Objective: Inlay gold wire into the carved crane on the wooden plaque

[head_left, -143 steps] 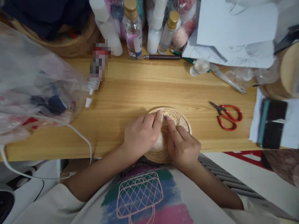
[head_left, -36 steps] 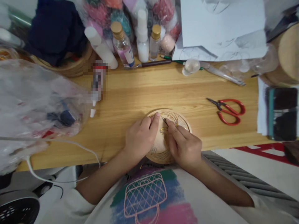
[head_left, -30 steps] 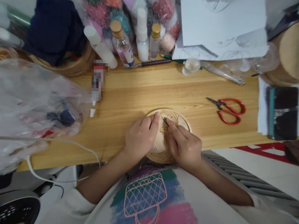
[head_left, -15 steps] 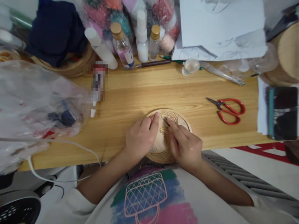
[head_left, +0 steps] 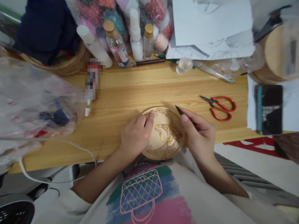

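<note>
A round wooden disc [head_left: 163, 149] with a golden bird outline lies at the near edge of the wooden table [head_left: 140, 90]. My left hand [head_left: 136, 135] rests on the disc's left side, fingers curled, one fingertip pressed on its upper rim. My right hand [head_left: 201, 133] is at the disc's right edge, closed round a thin dark pointed tool [head_left: 179, 110] whose tip points up and left, off the disc.
Red scissors [head_left: 219, 107] lie to the right. Bottles [head_left: 115, 43], a brown-handled tool [head_left: 147, 62] and white papers [head_left: 210, 28] line the back. A glue tube [head_left: 91, 81] and a clear plastic bag [head_left: 30, 105] sit left. A dark phone [head_left: 268, 109] lies far right.
My right hand has lifted off the middle of the disc and moved right with the tool, uncovering the golden bird. The left hand has stayed on the disc.
</note>
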